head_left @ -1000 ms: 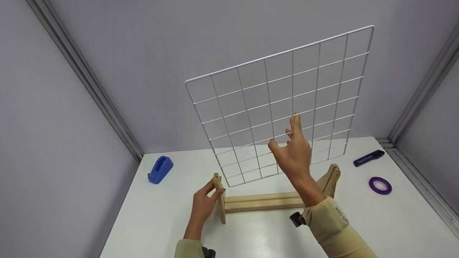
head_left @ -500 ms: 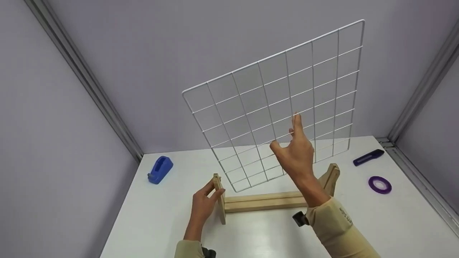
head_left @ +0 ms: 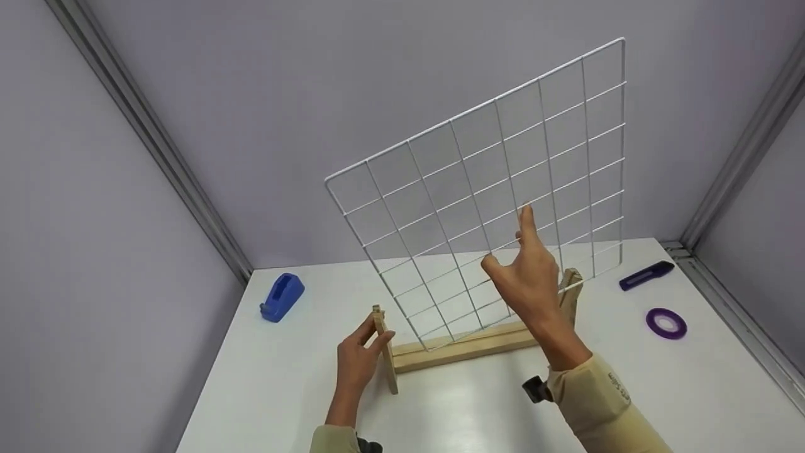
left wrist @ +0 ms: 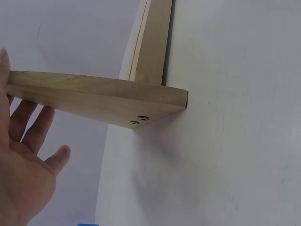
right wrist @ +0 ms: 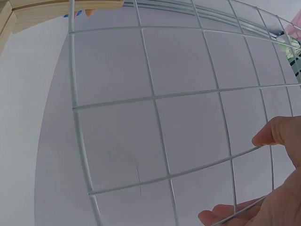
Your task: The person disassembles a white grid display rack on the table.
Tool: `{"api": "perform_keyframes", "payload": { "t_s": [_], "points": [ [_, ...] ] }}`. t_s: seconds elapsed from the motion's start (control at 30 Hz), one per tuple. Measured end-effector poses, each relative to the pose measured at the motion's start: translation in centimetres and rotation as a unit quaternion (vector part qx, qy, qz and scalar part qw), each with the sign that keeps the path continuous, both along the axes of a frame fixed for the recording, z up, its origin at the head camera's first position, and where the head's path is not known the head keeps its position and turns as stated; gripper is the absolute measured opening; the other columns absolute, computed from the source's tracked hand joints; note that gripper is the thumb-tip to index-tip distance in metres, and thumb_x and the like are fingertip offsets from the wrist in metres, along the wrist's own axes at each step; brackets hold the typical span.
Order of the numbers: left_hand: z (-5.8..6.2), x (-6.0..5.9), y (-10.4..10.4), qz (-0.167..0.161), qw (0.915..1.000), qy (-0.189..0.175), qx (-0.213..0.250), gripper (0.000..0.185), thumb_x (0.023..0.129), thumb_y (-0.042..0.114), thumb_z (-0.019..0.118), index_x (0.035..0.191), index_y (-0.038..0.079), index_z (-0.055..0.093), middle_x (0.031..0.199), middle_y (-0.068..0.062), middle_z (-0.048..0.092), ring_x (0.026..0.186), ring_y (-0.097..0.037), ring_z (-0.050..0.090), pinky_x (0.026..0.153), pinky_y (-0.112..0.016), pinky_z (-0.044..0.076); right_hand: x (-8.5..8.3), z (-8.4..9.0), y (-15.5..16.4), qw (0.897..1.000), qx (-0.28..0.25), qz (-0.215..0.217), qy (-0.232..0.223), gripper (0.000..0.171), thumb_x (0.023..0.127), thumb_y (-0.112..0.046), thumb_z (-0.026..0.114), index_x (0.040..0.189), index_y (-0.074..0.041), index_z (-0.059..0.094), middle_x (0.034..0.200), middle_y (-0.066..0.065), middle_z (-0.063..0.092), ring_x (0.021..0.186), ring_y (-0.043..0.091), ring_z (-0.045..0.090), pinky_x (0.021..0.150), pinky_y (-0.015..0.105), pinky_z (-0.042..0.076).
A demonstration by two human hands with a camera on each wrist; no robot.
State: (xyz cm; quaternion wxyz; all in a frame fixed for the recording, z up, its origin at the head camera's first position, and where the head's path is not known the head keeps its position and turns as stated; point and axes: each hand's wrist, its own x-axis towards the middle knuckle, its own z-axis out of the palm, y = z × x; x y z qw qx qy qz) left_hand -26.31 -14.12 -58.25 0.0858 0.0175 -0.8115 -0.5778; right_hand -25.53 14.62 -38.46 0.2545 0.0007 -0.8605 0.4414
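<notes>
A white wire grid panel (head_left: 450, 120) is held up at a slant by my right hand (head_left: 531, 277), with its left side lower. In the right wrist view the thumb and fingers grip the wires (right wrist: 207, 165) of the panel. Beneath the panel stands a wooden stand (head_left: 465, 353), a long bar with an upright at each end. My left hand (head_left: 358, 358) holds the top of the left upright (head_left: 387, 358) between thumb and fingers. Two screw heads (left wrist: 143, 117) show low on that upright. The panel's lower left corner appears over the bar; contact cannot be told.
On the white table (head_left: 289, 390), a blue tape dispenser (head_left: 282, 297) lies at the back left. A dark purple cutter-like tool (head_left: 646, 275) and a purple ring (head_left: 666, 323) lie at the right. Grey walls enclose the back and sides.
The panel has tilted further and come down on its left, its lower corner shifting right over the bar. My right hand moved slightly right and down. The stand's right end swung backward.
</notes>
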Motion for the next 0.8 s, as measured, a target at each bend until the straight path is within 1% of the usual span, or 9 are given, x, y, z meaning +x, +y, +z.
{"api": "perform_keyframes", "payload": {
  "t_s": [0.07,0.17,0.23,0.37,0.5,0.6,0.67,0.73,0.8],
  "points": [
    [-0.1,0.1,0.0,0.004,1.0000,0.006,0.000,0.070,0.088,0.042,0.076,0.147,0.014,0.053,0.144,-0.009,0.060,0.137,-0.031,0.055,0.109,-0.049,0.049,0.1,-0.2,0.2,1.000,0.004,0.003,-0.002,0.097,0.080,-0.012,0.070,0.163,-0.008,0.019,0.141,0.028,0.059,0.053,0.017,0.037,0.052,0.033,0.033],
    [-0.2,0.2,0.1,0.012,0.9999,0.012,0.000,0.070,0.087,0.044,0.076,0.147,0.015,0.054,0.143,-0.007,0.061,0.137,-0.029,0.056,0.109,-0.050,0.048,0.4,-0.5,0.6,1.000,0.014,0.000,-0.007,0.096,0.082,-0.013,0.070,0.163,-0.011,0.019,0.138,0.028,0.061,0.049,0.011,0.026,0.046,0.031,0.030],
    [-0.2,0.2,0.1,0.017,0.9997,0.017,0.002,0.070,0.087,0.044,0.077,0.146,0.016,0.055,0.142,-0.005,0.062,0.137,-0.028,0.056,0.109,-0.050,0.048,0.6,-0.7,0.8,1.000,0.020,0.000,-0.011,0.096,0.082,-0.013,0.070,0.163,-0.012,0.019,0.138,0.027,0.062,0.048,0.009,0.026,0.045,0.028,0.027],
    [-0.3,0.4,0.2,0.024,0.9993,0.027,0.006,0.069,0.087,0.045,0.076,0.146,0.015,0.055,0.142,-0.005,0.062,0.136,-0.027,0.056,0.109,-0.050,0.049,0.9,-1.2,1.3,1.000,0.017,0.008,-0.011,0.094,0.082,-0.011,0.070,0.162,-0.008,0.020,0.139,0.027,0.061,0.048,0.008,0.024,0.044,0.026,0.025],
    [-0.3,0.7,0.4,0.035,0.9988,0.035,0.005,0.071,0.086,0.046,0.077,0.145,0.013,0.056,0.141,-0.005,0.063,0.135,-0.027,0.057,0.109,-0.049,0.049,1.0,-1.7,1.8,1.000,0.012,0.015,-0.022,0.095,0.081,-0.010,0.070,0.162,-0.005,0.020,0.139,0.030,0.059,0.050,0.013,0.030,0.048,0.028,0.031],
    [-0.3,0.8,0.5,0.046,0.9978,0.047,-0.002,0.070,0.086,0.045,0.077,0.144,0.013,0.057,0.139,-0.005,0.064,0.134,-0.027,0.059,0.109,-0.047,0.050,1.2,-2.2,2.3,0.999,0.018,0.012,-0.033,0.095,0.081,-0.011,0.071,0.162,-0.006,0.021,0.143,0.029,0.057,0.058,0.027,0.055,0.054,0.032,0.034],
    [-0.3,0.8,0.5,0.051,0.9971,0.055,-0.005,0.069,0.086,0.044,0.077,0.144,0.013,0.058,0.138,-0.006,0.065,0.133,-0.027,0.059,0.109,-0.048,0.049,1.3,-2.4,2.5,0.999,0.021,0.014,-0.039,0.095,0.082,-0.012,0.072,0.162,-0.006,0.021,0.147,0.026,0.054,0.068,0.035,0.064,0.055,0.033,0.035],
    [-0.3,0.9,0.6,0.056,0.9966,0.060,-0.006,0.068,0.086,0.043,0.078,0.143,0.012,0.058,0.137,-0.007,0.066,0.132,-0.029,0.060,0.109,-0.049,0.049,1.4,-2.7,2.8,0.999,0.021,0.019,-0.044,0.095,0.082,-0.011,0.071,0.162,-0.007,0.020,0.151,0.023,0.051,0.071,0.036,0.066,0.054,0.032,0.035],
    [-0.4,0.9,0.7,0.061,0.9964,0.060,-0.007,0.068,0.086,0.043,0.077,0.143,0.012,0.058,0.136,-0.007,0.066,0.132,-0.030,0.060,0.110,-0.050,0.048,1.5,-2.9,3.0,0.998,0.020,0.023,-0.047,0.095,0.082,-0.011,0.071,0.162,-0.007,0.021,0.151,0.022,0.051,0.056,0.027,0.057,0.051,0.031,0.033]
  ]
}}
